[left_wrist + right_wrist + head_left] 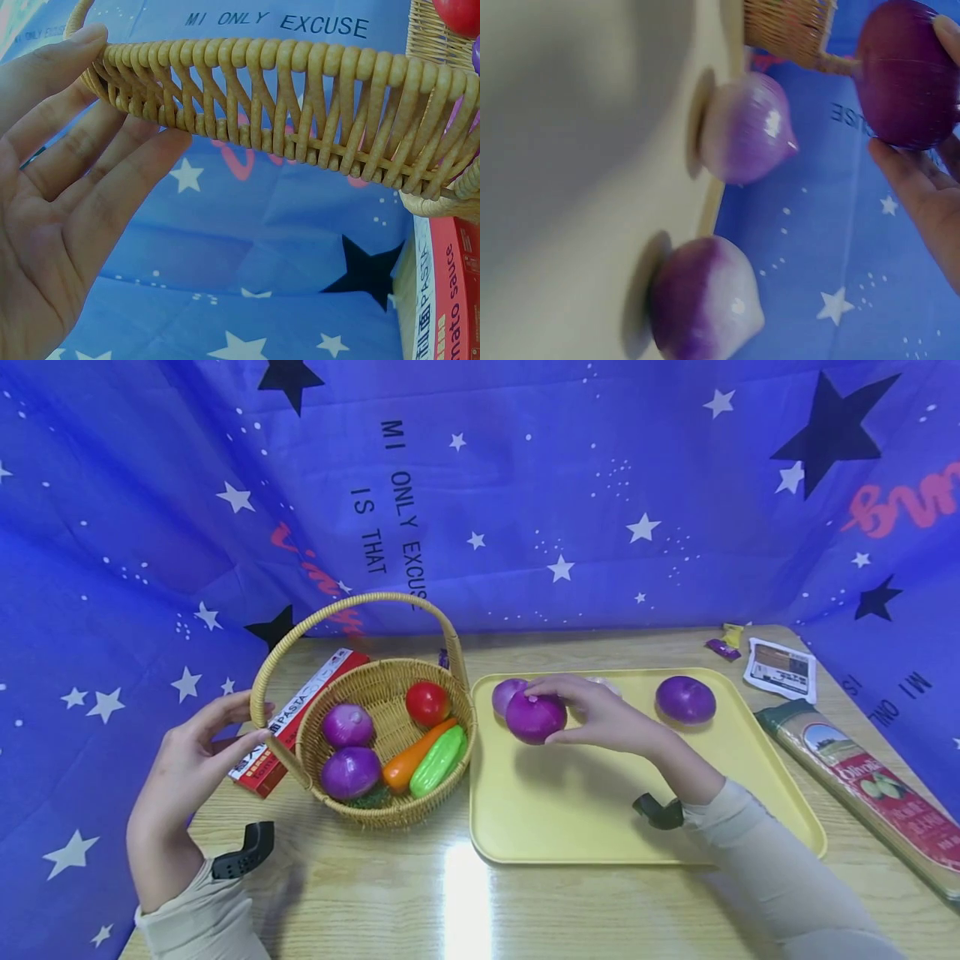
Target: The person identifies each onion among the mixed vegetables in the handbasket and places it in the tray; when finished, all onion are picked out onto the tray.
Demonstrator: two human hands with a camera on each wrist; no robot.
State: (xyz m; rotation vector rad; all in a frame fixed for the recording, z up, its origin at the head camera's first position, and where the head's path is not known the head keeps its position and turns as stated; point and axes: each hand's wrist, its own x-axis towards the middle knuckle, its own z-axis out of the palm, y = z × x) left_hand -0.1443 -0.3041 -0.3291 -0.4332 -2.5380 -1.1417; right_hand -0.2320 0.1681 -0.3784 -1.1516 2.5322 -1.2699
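Note:
My right hand [592, 717] grips a purple onion [535, 717] just above the left part of the yellow tray [600, 827]. In the right wrist view the held onion [907, 75] sits against my fingers [922, 187]. Another purple onion [508, 693] lies right behind it, and a third [686, 699] lies at the tray's far right. My left hand [217, 735] has straight fingers [97, 172] that touch the left side of the wicker basket's handle [285, 97]. The basket [390, 693] holds two purple onions [347, 725], a tomato [427, 702], a carrot [408, 758] and a cucumber [438, 760].
A red pasta box [300, 718] lies behind the basket on the left. A long pasta packet [885, 785] lies along the table's right edge, with a small packet [780, 668] and sweet wrappers [723, 642] behind it. Blue star cloth [525, 510] hangs behind and beside the table.

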